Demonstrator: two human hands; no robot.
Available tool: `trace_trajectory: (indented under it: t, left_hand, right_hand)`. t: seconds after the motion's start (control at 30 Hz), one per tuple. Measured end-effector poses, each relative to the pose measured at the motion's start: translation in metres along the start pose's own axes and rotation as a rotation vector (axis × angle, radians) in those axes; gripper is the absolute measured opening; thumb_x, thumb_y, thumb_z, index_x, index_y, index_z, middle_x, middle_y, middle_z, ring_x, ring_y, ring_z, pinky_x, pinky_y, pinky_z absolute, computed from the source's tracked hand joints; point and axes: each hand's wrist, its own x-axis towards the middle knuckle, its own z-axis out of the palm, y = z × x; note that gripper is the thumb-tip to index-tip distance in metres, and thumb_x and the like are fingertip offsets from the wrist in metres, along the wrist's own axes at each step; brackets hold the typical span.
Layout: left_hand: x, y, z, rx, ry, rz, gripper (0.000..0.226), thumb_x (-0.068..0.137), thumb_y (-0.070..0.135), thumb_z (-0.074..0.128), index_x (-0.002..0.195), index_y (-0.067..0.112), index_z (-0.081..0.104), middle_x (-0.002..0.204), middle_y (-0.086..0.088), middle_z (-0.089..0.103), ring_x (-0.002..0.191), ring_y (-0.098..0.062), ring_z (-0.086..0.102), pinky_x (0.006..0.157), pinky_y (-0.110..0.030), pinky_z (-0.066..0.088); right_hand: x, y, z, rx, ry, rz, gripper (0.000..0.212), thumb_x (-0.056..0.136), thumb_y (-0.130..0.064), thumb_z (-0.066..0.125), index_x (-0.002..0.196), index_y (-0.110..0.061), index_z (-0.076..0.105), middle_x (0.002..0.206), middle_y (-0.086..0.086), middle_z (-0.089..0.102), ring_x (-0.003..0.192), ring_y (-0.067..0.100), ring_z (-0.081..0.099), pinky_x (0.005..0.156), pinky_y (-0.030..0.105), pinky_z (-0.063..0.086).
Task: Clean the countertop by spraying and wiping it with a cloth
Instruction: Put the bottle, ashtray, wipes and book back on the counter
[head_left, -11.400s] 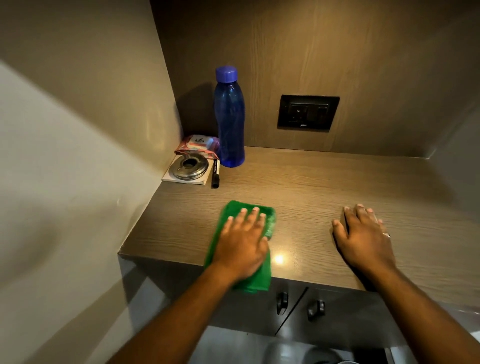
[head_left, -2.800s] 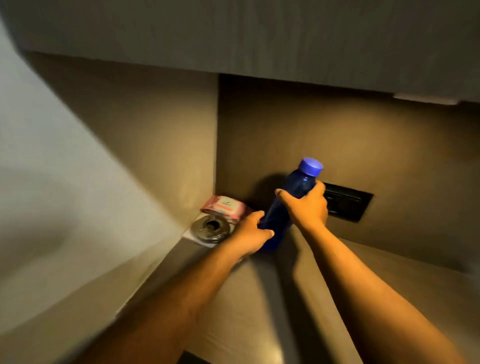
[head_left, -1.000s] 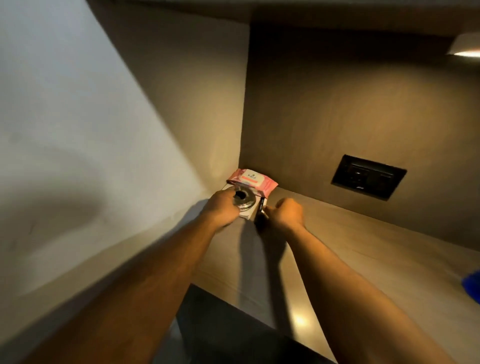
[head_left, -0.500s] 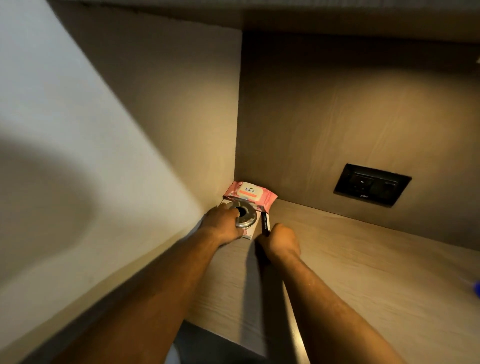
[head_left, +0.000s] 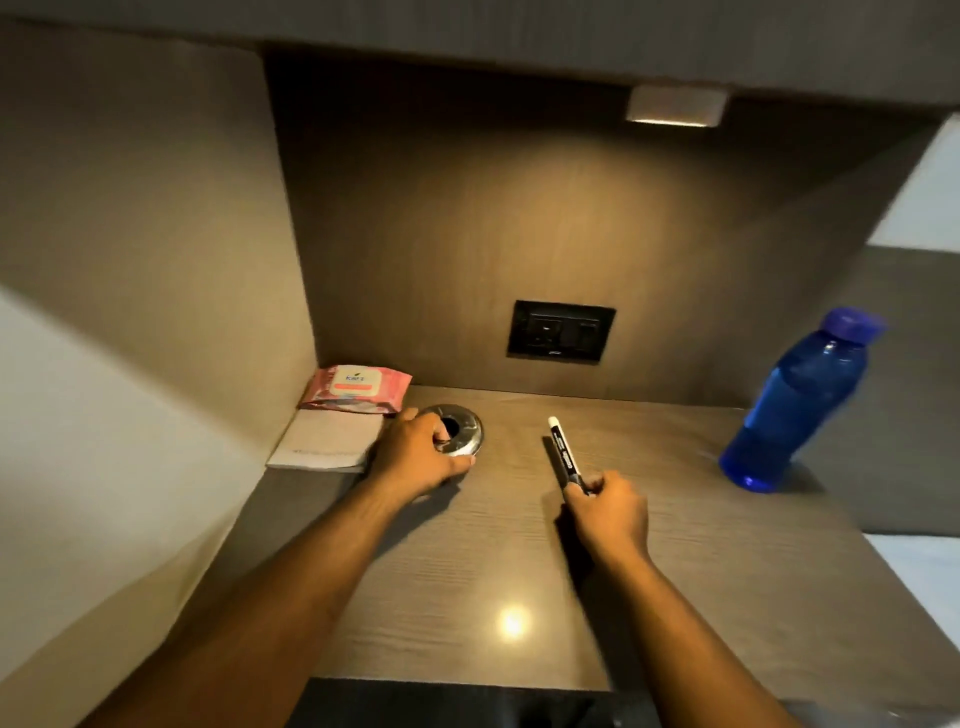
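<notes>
The wood-grain countertop (head_left: 675, 597) fills the alcove in the head view. My left hand (head_left: 415, 460) grips a round metal dish (head_left: 462, 434) that rests on the counter right of the back-left corner. My right hand (head_left: 608, 506) holds the near end of a black marker (head_left: 563, 454) whose white tip points toward the back wall. A blue bottle (head_left: 795, 410) with a purple cap stands at the right side of the counter. No cloth or spray bottle is in sight.
A pink wipes pack (head_left: 358, 389) and a flat white booklet (head_left: 327, 441) lie in the back-left corner. A black wall socket (head_left: 561, 332) sits on the back panel, and a lamp (head_left: 675, 106) hangs under the cabinet above. Walls close in left and right.
The metal dish has slid right, off the white booklet, under my left hand. My right hand has carried the marker right, away from the corner. The bottle is back in view at the right.
</notes>
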Motion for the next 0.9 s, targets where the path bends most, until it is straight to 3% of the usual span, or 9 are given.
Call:
trace_trajectory:
  t: [0.07, 0.2, 0.27, 0.37, 0.47, 0.57, 0.63, 0.73, 0.9]
  left_hand:
    - [0.007, 0.018, 0.014, -0.015, -0.03, 0.006, 0.046, 0.046, 0.067, 0.069, 0.063, 0.03, 0.049, 0.09, 0.002, 0.053, 0.077, -0.016, 0.053, 0.063, -0.028, 0.041]
    - [0.022, 0.035, 0.031, 0.046, -0.02, -0.011, 0.051, 0.048, 0.069, 0.066, 0.051, 0.022, 0.048, 0.065, 0.002, 0.051, 0.056, -0.016, 0.049, 0.049, -0.025, 0.03]
    - [0.026, 0.033, 0.032, 0.073, -0.013, -0.043, 0.048, 0.049, 0.067, 0.067, 0.056, 0.022, 0.055, 0.067, 0.002, 0.057, 0.057, -0.016, 0.053, 0.049, -0.025, 0.033]
    - [0.028, 0.033, 0.034, 0.115, -0.011, -0.07, 0.04, 0.052, 0.058, 0.074, 0.065, 0.022, 0.061, 0.075, 0.0, 0.062, 0.064, -0.017, 0.058, 0.054, -0.027, 0.045]
    - [0.026, 0.035, 0.036, 0.124, -0.008, -0.095, 0.038, 0.056, 0.053, 0.079, 0.068, 0.021, 0.063, 0.079, -0.001, 0.062, 0.068, -0.019, 0.058, 0.06, -0.032, 0.051]
    - [0.024, 0.033, 0.038, 0.101, -0.008, -0.101, 0.04, 0.058, 0.052, 0.081, 0.067, 0.018, 0.063, 0.077, -0.003, 0.065, 0.067, -0.019, 0.058, 0.063, -0.036, 0.052]
    - [0.023, 0.033, 0.038, 0.088, -0.014, -0.091, 0.041, 0.059, 0.054, 0.081, 0.075, 0.02, 0.064, 0.086, -0.003, 0.066, 0.075, -0.02, 0.059, 0.067, -0.036, 0.051]
    - [0.022, 0.028, 0.035, 0.096, -0.028, -0.06, 0.063, 0.062, 0.062, 0.076, 0.106, 0.02, 0.062, 0.111, -0.001, 0.058, 0.096, -0.021, 0.057, 0.075, -0.032, 0.045]
    - [0.024, 0.012, 0.009, 0.052, 0.076, -0.133, 0.065, 0.077, 0.057, 0.067, 0.128, 0.02, 0.05, 0.132, -0.008, 0.052, 0.115, -0.028, 0.052, 0.091, -0.04, 0.046]
  right_hand:
    - [0.001, 0.029, -0.034, -0.01, 0.057, 0.055, 0.015, 0.086, -0.033, 0.067, 0.077, -0.027, 0.056, 0.087, -0.004, 0.063, 0.07, 0.008, 0.057, 0.057, 0.028, 0.044]
    - [-0.005, 0.089, -0.092, -0.236, 0.185, 0.011, 0.018, 0.087, -0.034, 0.064, 0.077, -0.032, 0.05, 0.094, -0.006, 0.057, 0.067, 0.003, 0.05, 0.057, 0.026, 0.042]
    - [-0.008, 0.108, -0.107, -0.277, 0.202, -0.029, 0.009, 0.089, -0.033, 0.063, 0.084, -0.026, 0.059, 0.097, -0.004, 0.058, 0.071, 0.008, 0.056, 0.064, 0.029, 0.048]
    - [-0.007, 0.118, -0.115, -0.266, 0.211, -0.022, 0.015, 0.089, -0.029, 0.062, 0.091, -0.015, 0.065, 0.103, 0.003, 0.06, 0.082, 0.021, 0.062, 0.072, 0.033, 0.05]
    - [-0.009, 0.122, -0.115, -0.26, 0.218, -0.006, 0.016, 0.091, -0.031, 0.063, 0.095, -0.016, 0.065, 0.103, 0.002, 0.062, 0.08, 0.016, 0.06, 0.069, 0.03, 0.049]
    - [-0.01, 0.127, -0.112, -0.26, 0.235, -0.006, 0.018, 0.089, -0.035, 0.065, 0.095, -0.018, 0.065, 0.101, 0.002, 0.062, 0.074, 0.011, 0.051, 0.063, 0.025, 0.037]
    - [-0.01, 0.129, -0.112, -0.27, 0.232, -0.005, 0.027, 0.086, -0.042, 0.068, 0.096, -0.018, 0.064, 0.102, 0.001, 0.061, 0.074, 0.011, 0.048, 0.063, 0.026, 0.036]
    - [-0.009, 0.125, -0.113, -0.095, 0.252, 0.023, 0.046, 0.079, -0.053, 0.071, 0.107, -0.017, 0.061, 0.111, 0.001, 0.055, 0.083, 0.012, 0.053, 0.067, 0.028, 0.046]
    - [0.006, 0.067, -0.094, 0.223, 0.263, -0.011, 0.032, 0.085, -0.047, 0.066, 0.108, -0.025, 0.06, 0.113, -0.002, 0.057, 0.082, 0.006, 0.056, 0.064, 0.023, 0.043]
